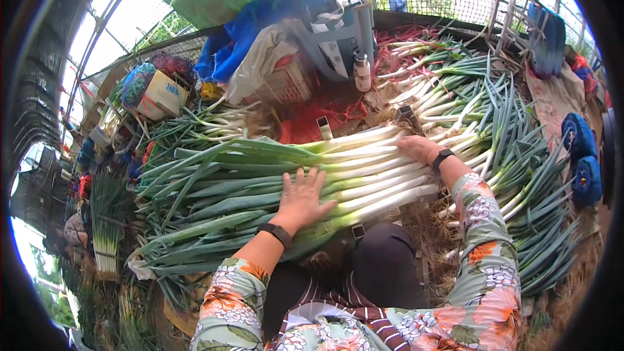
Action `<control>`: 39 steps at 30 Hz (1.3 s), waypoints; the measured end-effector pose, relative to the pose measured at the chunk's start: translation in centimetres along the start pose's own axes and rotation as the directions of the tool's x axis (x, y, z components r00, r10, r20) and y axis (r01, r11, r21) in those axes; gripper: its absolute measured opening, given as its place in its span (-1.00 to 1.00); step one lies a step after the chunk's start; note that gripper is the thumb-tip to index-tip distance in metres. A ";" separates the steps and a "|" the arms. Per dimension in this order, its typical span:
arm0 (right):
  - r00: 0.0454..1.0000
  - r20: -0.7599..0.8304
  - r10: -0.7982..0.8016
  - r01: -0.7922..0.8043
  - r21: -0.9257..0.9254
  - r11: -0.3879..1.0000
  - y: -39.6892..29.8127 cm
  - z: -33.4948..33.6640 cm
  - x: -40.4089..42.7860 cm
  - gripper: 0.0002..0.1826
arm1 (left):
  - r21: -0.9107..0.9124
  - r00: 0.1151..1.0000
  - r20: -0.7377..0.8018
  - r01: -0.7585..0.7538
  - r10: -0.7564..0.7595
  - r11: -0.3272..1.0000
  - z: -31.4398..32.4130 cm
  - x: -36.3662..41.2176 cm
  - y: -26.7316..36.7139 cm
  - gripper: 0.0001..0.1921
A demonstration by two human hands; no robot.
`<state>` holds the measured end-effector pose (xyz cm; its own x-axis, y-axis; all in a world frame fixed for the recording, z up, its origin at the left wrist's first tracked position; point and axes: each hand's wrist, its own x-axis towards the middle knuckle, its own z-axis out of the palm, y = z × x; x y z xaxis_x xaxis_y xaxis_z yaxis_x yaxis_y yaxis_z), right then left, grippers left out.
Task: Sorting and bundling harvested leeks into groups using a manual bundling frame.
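Observation:
A layer of large green onions point(370, 175) lies side by side across a metal frame before my knees, white stalks to the right and green leaves to the left. My left hand point(307, 197) rests flat on them with fingers spread, where green turns to white. At the root ends, my right hand point(418, 150) touches the upper white stalks; its fingers are partly hidden, so a grip cannot be made out. A square metal tube end point(324, 127) sticks up beyond the stalks, and another tube end point(358, 231) shows near my knee.
Loose green onions point(507, 156) are heaped along the right. Beyond the frame stand a grey plastic crate point(336, 44), a bottle point(362, 74) and red twine point(341, 112). Tied green onion bundles point(105, 234) stand at the left, near a white box point(162, 95). Blue twine rolls point(585, 175) lie far right.

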<state>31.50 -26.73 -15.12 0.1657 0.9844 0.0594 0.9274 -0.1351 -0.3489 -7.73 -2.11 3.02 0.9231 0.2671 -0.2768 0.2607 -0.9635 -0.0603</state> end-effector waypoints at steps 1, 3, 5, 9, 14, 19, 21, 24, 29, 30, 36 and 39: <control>0.991 0.098 0.093 -0.095 0.013 0.995 -0.5 -0.6 0.0 -0.66 | -0.002 1.000 0.000 -0.001 0.001 1.000 0.0 0.1 0.0 0.06; 0.989 0.148 0.017 0.018 -0.232 0.972 -0.2 -2.1 -0.1 -0.70 | -0.011 1.000 -0.004 -0.011 0.011 1.000 0.1 0.3 0.4 0.06; 0.997 0.053 0.055 -0.042 -0.214 0.976 -0.2 -2.0 -1.4 -0.79 | -0.026 1.000 0.003 -0.026 0.026 0.999 0.1 0.6 1.2 0.06; 0.995 -0.081 0.066 -0.073 -0.090 0.993 0.5 -2.6 -3.7 -0.80 | -0.009 0.998 -0.024 -0.061 0.061 0.998 -0.8 1.1 2.3 0.04; 0.974 -0.035 0.226 -0.223 -0.359 0.906 -2.7 -3.7 -1.3 -0.79 | -0.019 0.999 -0.023 -0.037 0.037 0.999 -0.1 0.5 0.7 0.03; 0.908 0.001 0.420 -0.378 -0.431 0.819 -2.4 -3.8 -2.0 -0.76 | -0.010 0.996 -0.051 -0.075 0.074 0.997 -0.2 1.1 2.0 0.03; 0.920 0.026 0.391 -0.339 -0.449 0.827 -1.2 -3.7 -2.3 -0.76 | -0.003 0.993 -0.061 -0.097 0.096 0.995 -0.6 1.6 3.1 0.02; 0.902 -0.023 0.431 -0.420 -0.283 0.862 -1.1 -2.9 -2.4 -0.76 | 0.260 0.982 -0.049 -0.165 0.183 0.951 -1.7 2.4 3.5 0.01; 0.903 -0.033 0.428 -0.426 -0.185 0.885 -0.3 -1.7 -1.9 -0.74 | 0.176 0.976 -0.091 -0.180 0.198 0.968 -2.0 6.6 -0.1 -0.04; 0.893 -0.003 0.450 -0.444 -0.168 0.880 0.1 -1.3 -1.7 -0.74 | 0.108 0.989 -0.031 -0.143 0.147 0.984 -1.7 6.8 -0.3 -0.04; 0.876 -0.027 0.481 -0.479 -0.164 0.862 3.2 -1.1 -3.4 -0.78 | 0.034 0.989 0.039 -0.141 0.140 0.989 -0.8 9.9 2.3 -0.07; 0.874 -0.129 0.469 -0.485 -0.145 0.863 5.7 0.8 -7.9 -0.81 | 0.070 0.973 -0.065 -0.219 0.223 0.973 1.2 12.0 3.5 -0.07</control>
<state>35.15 -35.17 -18.34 0.6230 0.7822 0.0086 0.7684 -0.6099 -0.1939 3.89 -2.28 -1.61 0.9743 0.0457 -0.2206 0.0320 -0.9974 -0.0652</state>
